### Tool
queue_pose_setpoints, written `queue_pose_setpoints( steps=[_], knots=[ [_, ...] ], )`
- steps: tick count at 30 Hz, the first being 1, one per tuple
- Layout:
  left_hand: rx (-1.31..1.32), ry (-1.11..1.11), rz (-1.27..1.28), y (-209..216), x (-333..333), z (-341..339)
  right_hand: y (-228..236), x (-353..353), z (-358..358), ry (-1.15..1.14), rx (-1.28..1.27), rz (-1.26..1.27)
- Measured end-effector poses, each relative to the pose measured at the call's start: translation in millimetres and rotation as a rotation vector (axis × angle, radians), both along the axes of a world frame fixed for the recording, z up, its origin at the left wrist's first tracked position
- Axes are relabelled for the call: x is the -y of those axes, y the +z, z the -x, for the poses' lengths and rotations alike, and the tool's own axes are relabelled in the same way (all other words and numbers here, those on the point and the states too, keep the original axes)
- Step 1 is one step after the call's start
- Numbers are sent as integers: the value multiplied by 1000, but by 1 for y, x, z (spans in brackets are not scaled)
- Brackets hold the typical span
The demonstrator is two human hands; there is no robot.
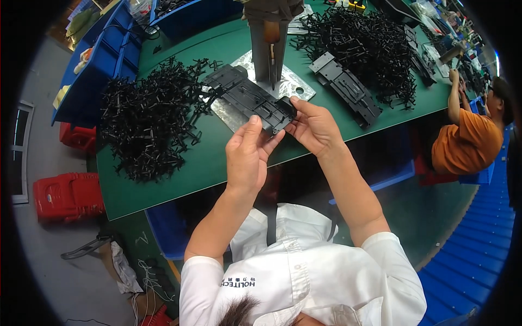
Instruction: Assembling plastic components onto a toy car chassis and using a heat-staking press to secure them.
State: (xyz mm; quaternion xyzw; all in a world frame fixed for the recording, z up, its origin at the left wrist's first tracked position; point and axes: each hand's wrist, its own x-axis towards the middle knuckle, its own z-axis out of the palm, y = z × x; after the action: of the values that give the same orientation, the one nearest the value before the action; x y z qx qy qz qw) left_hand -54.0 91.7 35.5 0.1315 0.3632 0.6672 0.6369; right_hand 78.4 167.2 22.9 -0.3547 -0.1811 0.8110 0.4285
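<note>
Between my hands is a long black plastic chassis part (244, 96), tilted over a shiny metal plate (228, 113) on the green table. My left hand (247, 155) pinches its near edge, thumb on top. At the chassis's right end my right hand (315, 127) grips the corner with thumb and fingers. Just beyond the part stands a machine's upright column with a thin metal tip (273, 70) pointing down. A second black chassis part (348, 89) lies flat on the table to the right, apart from my hands.
Heaps of small black plastic pieces lie left (144, 119) and far right (370, 46) on the green table (212, 171). Blue bins (185, 24) stand along the back and left. Red plastic cases (68, 196) sit at the left. A co-worker in an orange shirt (467, 141) works at the right.
</note>
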Motion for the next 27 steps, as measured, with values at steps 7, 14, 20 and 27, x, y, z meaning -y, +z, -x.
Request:
queue_pose_setpoints(
  steps=[7, 14, 20, 27],
  knots=[
    [-11, -6, 5, -2, -12, 4, 2, -6, 8, -50, 34, 32],
    [-32, -41, -11, -5, -22, 10, 3, -14, 5, 27, 99, 27],
    [-17, -46, -9, -1, -27, 9, 7, -20, 4, 37, 148, 72],
    [-42, -23, -13, 1, -27, 8, 15, -17, 7, 37, 155, 105]
  ],
)
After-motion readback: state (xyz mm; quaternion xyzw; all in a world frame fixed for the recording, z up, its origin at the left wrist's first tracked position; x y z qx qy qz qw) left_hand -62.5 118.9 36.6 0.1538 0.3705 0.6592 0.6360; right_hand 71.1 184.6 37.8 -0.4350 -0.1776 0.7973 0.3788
